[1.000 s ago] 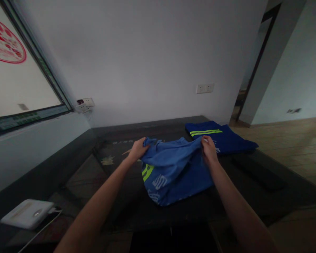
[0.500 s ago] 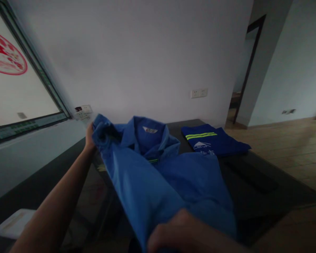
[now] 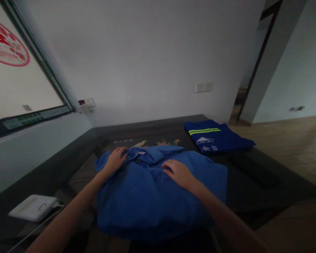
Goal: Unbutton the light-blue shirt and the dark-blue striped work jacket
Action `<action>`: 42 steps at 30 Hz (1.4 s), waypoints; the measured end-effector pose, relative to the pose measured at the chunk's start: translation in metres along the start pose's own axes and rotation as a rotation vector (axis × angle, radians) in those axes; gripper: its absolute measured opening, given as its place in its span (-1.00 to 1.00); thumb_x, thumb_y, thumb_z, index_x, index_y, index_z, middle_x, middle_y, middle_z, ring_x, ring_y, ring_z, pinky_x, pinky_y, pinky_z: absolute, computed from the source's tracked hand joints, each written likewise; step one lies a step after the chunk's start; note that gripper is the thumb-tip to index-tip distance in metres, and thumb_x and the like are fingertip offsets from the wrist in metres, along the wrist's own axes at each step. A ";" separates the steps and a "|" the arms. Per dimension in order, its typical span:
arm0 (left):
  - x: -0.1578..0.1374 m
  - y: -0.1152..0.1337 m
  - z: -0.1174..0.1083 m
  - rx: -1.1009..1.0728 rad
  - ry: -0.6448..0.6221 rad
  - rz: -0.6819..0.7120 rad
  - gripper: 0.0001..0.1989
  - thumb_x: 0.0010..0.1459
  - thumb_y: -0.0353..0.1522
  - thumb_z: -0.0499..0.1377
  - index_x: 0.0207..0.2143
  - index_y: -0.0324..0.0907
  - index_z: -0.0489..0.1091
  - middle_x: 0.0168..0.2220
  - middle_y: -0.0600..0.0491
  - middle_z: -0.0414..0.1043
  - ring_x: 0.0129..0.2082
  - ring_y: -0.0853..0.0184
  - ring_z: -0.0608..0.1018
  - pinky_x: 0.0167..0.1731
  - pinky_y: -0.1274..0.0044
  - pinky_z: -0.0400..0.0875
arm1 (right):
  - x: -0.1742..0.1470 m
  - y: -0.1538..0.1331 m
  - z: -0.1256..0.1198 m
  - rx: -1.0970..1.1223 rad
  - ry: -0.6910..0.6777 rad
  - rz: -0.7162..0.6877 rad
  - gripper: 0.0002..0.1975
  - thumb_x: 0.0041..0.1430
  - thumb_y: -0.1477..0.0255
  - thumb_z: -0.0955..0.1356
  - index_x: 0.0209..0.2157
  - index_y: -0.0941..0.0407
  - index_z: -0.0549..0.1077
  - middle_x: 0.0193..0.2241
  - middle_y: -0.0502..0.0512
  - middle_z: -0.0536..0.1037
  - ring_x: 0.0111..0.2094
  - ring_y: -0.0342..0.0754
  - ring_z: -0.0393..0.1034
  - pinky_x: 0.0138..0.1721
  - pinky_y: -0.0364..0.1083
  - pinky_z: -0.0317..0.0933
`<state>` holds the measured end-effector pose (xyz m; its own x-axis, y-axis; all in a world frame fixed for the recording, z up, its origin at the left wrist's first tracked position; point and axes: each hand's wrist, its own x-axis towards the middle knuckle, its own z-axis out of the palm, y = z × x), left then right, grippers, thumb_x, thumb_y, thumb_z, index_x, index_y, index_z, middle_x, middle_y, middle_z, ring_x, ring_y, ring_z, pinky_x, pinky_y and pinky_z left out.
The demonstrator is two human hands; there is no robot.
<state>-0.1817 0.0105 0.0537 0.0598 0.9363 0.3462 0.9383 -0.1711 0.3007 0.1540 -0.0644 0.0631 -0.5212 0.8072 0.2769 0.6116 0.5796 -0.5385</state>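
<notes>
At lower centre, the blue shirt (image 3: 144, 203), likely light and limp, is best held by the collar (image 3: 164, 153); left hand (image 3: 116, 160) and right hand (image 3: 181, 173) are half-curled on it, fingers' grip unclear.

Shirt (image 3: 137, 200) on table (image 3: 292, 186); second garment (image 3: 223, 140) behind, right.

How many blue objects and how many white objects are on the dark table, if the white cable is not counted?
Blue: 2 (shirt, folded garment with yellow-green stripes)
White: 1 (box-shaped device with cable attached)
Total: 3
</notes>
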 end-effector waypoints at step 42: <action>-0.007 0.045 0.066 -0.303 -0.375 0.532 -0.51 0.18 -0.19 0.06 0.18 0.04 0.22 0.25 0.03 0.14 0.23 0.23 0.21 0.24 0.35 0.00 | 0.153 0.124 -0.105 -0.549 0.330 0.516 -0.63 0.27 0.33 0.19 -0.14 0.25 0.52 -0.12 0.43 0.51 -0.02 0.15 0.38 -0.04 0.02 0.18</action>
<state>-0.1168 0.0170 0.0061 0.6467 0.7354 0.2024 0.6169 -0.6603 0.4283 0.2123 0.1429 0.1228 0.0547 0.9285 0.3672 0.9751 0.0294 -0.2196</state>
